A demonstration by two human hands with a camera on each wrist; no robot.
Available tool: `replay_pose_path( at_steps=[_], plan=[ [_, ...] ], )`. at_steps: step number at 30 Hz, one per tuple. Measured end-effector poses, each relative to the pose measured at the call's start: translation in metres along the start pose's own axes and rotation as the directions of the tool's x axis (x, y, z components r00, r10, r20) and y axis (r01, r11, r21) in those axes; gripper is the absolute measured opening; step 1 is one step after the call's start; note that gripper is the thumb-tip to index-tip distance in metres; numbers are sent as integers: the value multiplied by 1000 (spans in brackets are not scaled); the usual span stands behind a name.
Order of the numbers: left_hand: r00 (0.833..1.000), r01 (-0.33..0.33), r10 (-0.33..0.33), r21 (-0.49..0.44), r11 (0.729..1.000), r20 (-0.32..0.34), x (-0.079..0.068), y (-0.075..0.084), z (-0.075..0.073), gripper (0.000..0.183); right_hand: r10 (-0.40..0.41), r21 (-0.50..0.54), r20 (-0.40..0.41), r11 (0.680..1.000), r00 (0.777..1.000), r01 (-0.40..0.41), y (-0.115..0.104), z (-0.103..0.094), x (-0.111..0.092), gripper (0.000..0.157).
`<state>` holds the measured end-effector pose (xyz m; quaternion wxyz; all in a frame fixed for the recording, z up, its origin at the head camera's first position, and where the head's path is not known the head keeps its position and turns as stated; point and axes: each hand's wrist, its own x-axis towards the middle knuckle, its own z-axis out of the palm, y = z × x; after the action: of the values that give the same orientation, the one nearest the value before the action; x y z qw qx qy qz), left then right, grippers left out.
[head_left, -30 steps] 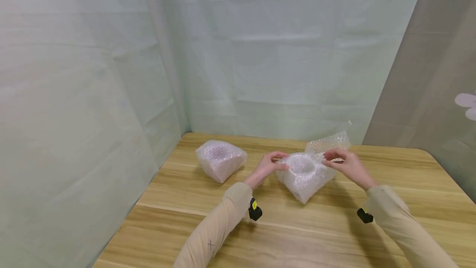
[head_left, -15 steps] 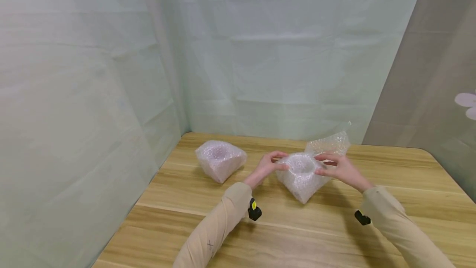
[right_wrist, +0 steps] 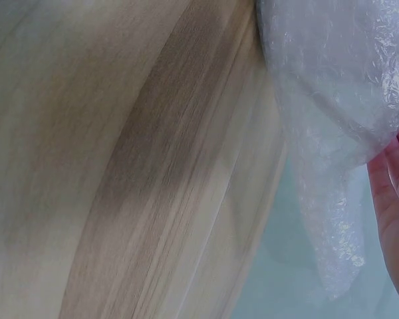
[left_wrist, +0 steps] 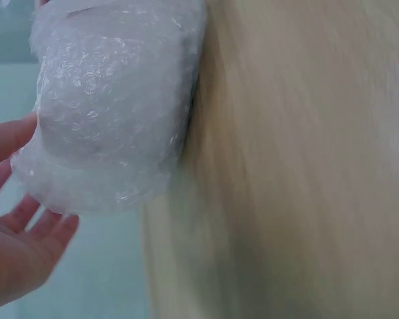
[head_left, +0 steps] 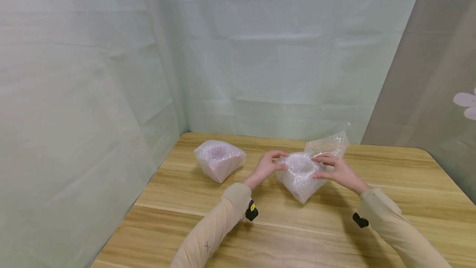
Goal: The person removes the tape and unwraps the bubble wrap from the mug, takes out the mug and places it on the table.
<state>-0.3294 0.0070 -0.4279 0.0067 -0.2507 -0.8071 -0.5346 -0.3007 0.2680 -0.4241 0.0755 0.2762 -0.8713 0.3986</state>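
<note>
A bubble-wrapped bundle with a round hollow on top sits on the wooden table. What lies inside the wrap is hidden. My left hand holds its left side, thumb toward me and fingers behind; the left wrist view shows the wrap's corner between thumb and fingers. From the opposite side my right hand grips the bundle close to the hollow's rim. In the right wrist view only some of that hand's fingers show against the wrap. A loose flap of bubble wrap sticks up behind the bundle.
A second bubble-wrapped bundle, also hollowed on top, stands to the left on the table. Pale cloth hangs behind the table and along its left. A brownish cloth panel hangs at the right.
My right hand has moved left and slightly down, from near the loose flap to the side of the bundle. The left hand and both bundles stay almost where they were.
</note>
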Motion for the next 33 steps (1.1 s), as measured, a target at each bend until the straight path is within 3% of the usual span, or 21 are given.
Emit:
replay_pose_path(
  at_steps=[4,8,11,21,30,33],
  plan=[
    [982,-184,177,172,968,59,2,5,-3,24,16,-7,6,1000,1000,-16,-5,0,0,53],
    [966,-254,236,246,935,101,4,9,-4,18,11,17,5,1000,1000,-11,-22,-3,-1,52],
    [966,-255,233,259,932,112,4,9,-5,16,8,44,4,999,1000,-8,-30,-4,-2,52],
    [972,-232,214,267,935,96,4,12,-3,14,17,44,-5,999,1000,-17,3,2,0,54],
    [976,-218,211,315,924,56,4,12,1,8,3,32,-33,999,999,-2,-1,4,-1,51],
    [977,-207,212,298,932,15,4,9,3,7,8,35,-31,999,999,-7,-1,4,-1,52]
  ],
)
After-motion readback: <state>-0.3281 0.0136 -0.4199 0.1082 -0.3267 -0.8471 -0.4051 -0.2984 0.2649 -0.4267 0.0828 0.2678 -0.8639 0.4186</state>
